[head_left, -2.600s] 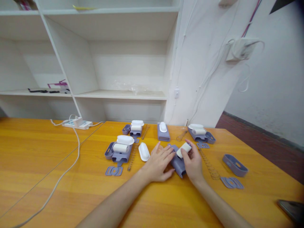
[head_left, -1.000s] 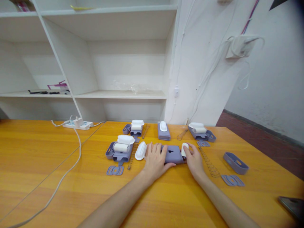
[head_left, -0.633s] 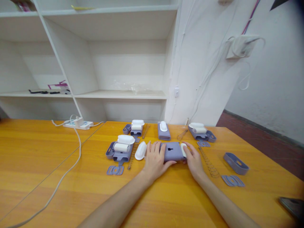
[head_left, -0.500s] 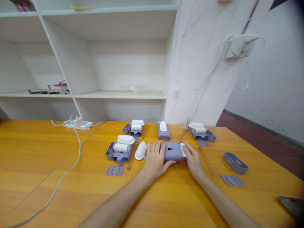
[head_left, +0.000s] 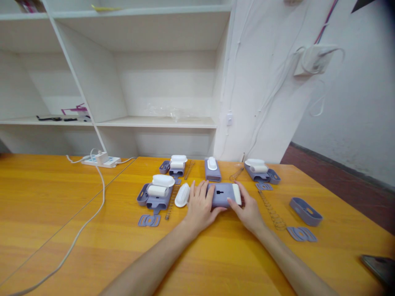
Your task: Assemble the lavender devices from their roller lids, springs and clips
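Note:
A purple plastic housing [head_left: 222, 195] with a small black slot lies on its side on the orange table [head_left: 92, 230]. A white roller piece [head_left: 236, 194] sits at its right end. My left hand [head_left: 200, 205] grips the housing's left end, fingers curled over the top. My right hand [head_left: 247, 209] holds the right end, thumb and fingers against the white roller. A loose white oval cap [head_left: 182, 195] lies just left of my left hand.
Several more purple-and-white part sets [head_left: 157, 193], springs [head_left: 271, 211] and flat purple clips [head_left: 300, 234] lie around. A purple tray [head_left: 305, 211] sits to the right, a dark phone [head_left: 379, 267] at the lower right. A power strip [head_left: 100, 160] and cable cross the left. White shelves stand behind.
The housing has been turned from tilted to lying sideways. The white roller, held above it before, now sits pushed into its right end. Both hands shifted slightly away from me.

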A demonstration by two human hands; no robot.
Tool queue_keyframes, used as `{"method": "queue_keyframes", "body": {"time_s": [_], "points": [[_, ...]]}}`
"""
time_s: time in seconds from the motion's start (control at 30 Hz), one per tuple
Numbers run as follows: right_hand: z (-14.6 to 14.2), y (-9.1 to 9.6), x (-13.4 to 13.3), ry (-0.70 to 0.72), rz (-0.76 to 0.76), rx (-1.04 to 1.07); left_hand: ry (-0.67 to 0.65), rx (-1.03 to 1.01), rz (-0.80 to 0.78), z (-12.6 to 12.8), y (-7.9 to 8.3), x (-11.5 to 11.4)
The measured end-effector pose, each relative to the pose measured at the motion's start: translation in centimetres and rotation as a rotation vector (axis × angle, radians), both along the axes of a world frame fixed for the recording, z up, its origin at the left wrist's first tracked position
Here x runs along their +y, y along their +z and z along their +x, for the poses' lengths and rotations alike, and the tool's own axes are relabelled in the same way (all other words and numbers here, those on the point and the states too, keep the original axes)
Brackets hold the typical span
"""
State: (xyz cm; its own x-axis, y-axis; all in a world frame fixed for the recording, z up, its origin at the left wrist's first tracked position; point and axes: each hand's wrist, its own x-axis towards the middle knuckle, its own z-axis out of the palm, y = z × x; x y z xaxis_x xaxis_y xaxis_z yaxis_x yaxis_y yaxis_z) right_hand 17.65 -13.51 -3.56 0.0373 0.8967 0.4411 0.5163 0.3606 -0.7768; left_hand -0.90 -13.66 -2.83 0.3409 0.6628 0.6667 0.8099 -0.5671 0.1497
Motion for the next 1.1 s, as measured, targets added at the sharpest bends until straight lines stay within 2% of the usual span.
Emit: {"method": "queue_keyframes", "body": {"time_s": [0.17, 0.3, 0.47, 0.63, 0.8, 1.1], "points": [[0.0, 0.0, 0.0, -0.056, 0.005, -0.13, -0.007, -0.004, 0.003, -0.2, -0.1, 0.0], [-0.1, 0.2, 0.0, -0.093, -0.015, -0.144, 0.0, -0.01, 0.018, -0.2, -0.1, 0.1], [-0.2, 0.8, -0.2, -0.061, -0.017, -0.153, 0.006, -0.019, 0.036, -0.1, -0.2, 0.1], [0.3, 0.7, 0.1, -0.082, -0.011, -0.204, 0.013, -0.022, 0.038, -0.1, -0.3, 0.0], [0.5, 0.7, -0.1, -0.041, -0.006, -0.257, -0.004, -0.021, 0.036, -0.1, -0.3, 0.0], [-0.3, -0.6, -1.0, 0.009, 0.166, -0.382, 0.067, -0.009, 0.043, -0.7, -0.6, 1.0]]}}
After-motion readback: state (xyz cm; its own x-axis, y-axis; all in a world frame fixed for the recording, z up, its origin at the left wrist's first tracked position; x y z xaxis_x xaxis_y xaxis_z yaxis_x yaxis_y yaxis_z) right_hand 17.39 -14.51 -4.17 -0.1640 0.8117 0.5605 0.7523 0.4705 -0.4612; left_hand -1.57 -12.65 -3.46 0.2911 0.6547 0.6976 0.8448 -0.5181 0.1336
